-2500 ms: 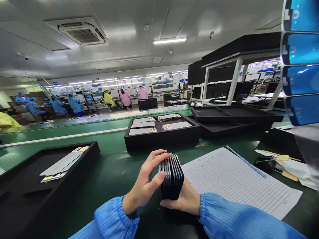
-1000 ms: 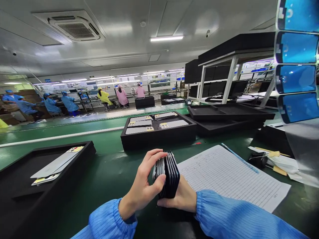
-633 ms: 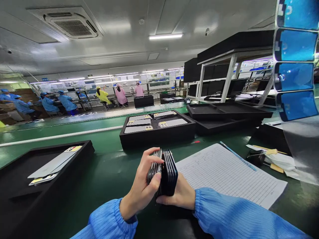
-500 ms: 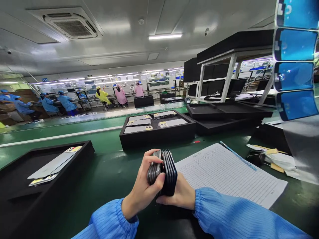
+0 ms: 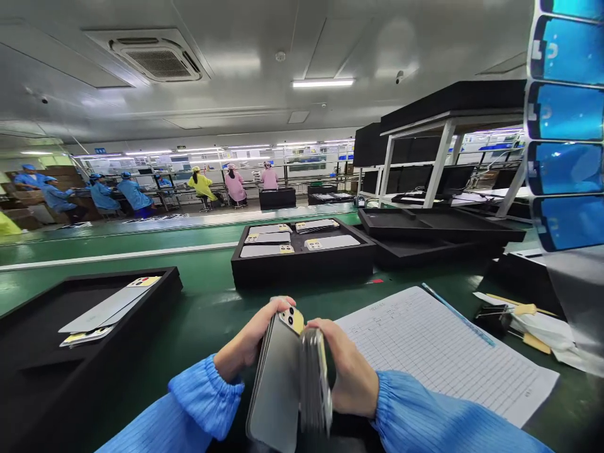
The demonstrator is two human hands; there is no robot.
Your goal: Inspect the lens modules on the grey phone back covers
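Note:
My left hand (image 5: 245,343) grips a stack of phone housings (image 5: 276,390), its silver back facing me and yellow film around the camera holes at the top. In my right hand (image 5: 352,371) is a second stack of phone housings (image 5: 314,384), turned edge-on and blurred by motion. The two stacks stand upright side by side, close together above the green table. My left fingers are mostly hidden behind the left stack. A printed sheet (image 5: 438,352) with a grid lies to the right of my right hand, with a blue pen (image 5: 457,314) on it.
A black tray (image 5: 302,270) ahead holds several phone housings. Another black tray (image 5: 165,296) at left holds a few more. Stacked black trays (image 5: 438,233) stand at right, near tweezers and wood-handled tools (image 5: 523,324). A blue film strip (image 5: 566,110) hangs at upper right. People work in the background.
The single bundle held between both hands has parted into two stacks, one in each hand. The left stack has turned its silver back toward me. The view has tilted up slightly.

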